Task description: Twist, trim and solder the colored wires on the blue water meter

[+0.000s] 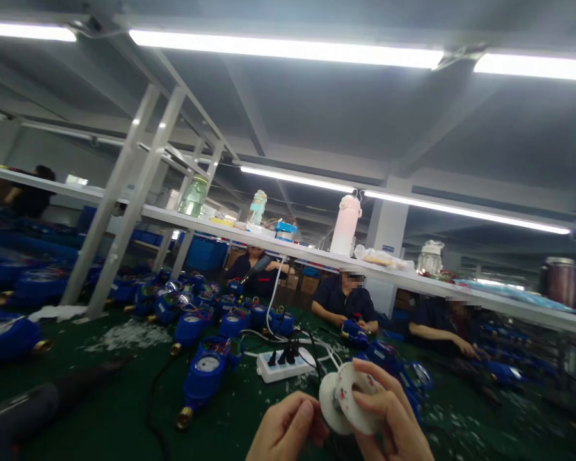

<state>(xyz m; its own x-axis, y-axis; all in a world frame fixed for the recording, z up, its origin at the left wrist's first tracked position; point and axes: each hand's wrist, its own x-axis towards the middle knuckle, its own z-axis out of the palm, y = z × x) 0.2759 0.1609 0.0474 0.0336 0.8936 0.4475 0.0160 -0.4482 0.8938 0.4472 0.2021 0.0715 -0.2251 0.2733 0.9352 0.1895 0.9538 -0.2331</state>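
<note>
My right hand [388, 410] is closed around a white spool [336, 398] with small red marks on its near flange. The spool is tilted, and a little greyish winding shows between its two flanges. Just to its left is my left hand [288, 426], thumb and fingers pinched together close to the spool's edge. Whatever lies between those fingertips is too small to make out. Behind the spool, a white power strip [286, 363] with black plugs lies on the green work surface [125, 397]. A blue meter [206, 371] with a brass fitting sits to the left.
A dark power tool [33, 410] lies at lower left. Several more blue meters [192, 326] spread behind. A white shelf [312, 253] crosses above, carrying a pink bottle [345, 225] and jars, beside slanted posts [139, 192]. Co-workers [344, 301] sit opposite, handling blue meters.
</note>
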